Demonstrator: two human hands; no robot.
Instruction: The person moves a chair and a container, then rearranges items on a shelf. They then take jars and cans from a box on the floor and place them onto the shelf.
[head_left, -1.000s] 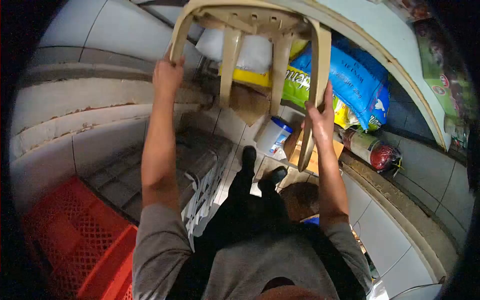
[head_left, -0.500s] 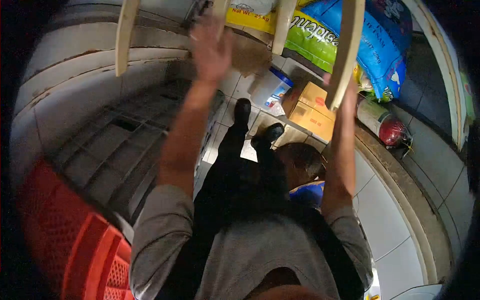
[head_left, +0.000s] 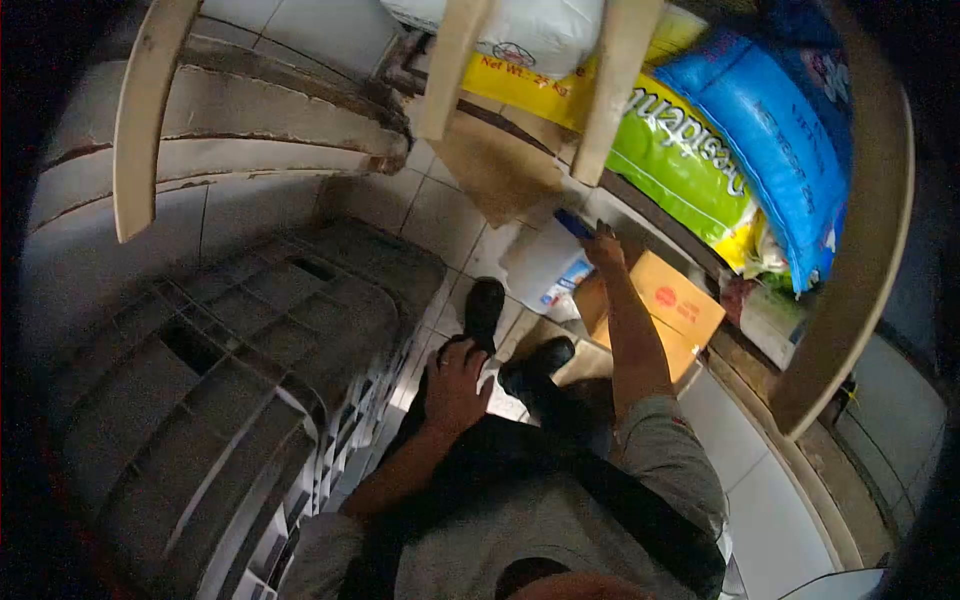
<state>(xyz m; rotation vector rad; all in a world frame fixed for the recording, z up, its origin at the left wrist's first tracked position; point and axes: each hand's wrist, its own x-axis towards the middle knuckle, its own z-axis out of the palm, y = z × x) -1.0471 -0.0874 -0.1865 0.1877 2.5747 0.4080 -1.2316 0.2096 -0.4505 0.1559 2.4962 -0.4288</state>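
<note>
A translucent plastic tub [head_left: 540, 262] with a blue lid [head_left: 574, 224] and a blue-and-white label stands on the tiled floor. My right hand [head_left: 604, 248] is at the lid's right end, its fingers curled over the edge; part of the grip is hidden. Right beside the tub sits a brown cardboard box [head_left: 672, 303], below my right forearm. My left hand [head_left: 458, 385] lies on my left knee with its fingers spread and holds nothing.
Pale wooden slats [head_left: 618, 95] hang across the top, and a wide board [head_left: 850, 260] stands at right. Behind them lie a green sack [head_left: 680, 170] and a blue sack [head_left: 765, 140]. A dark plastic crate [head_left: 220, 330] fills the left side. Flattened cardboard [head_left: 495, 165] covers some tiles.
Both hands have come down from up by the wooden slats: the left to my knee, the right to the tub's lid. The view has shifted, and the red crate has left it.
</note>
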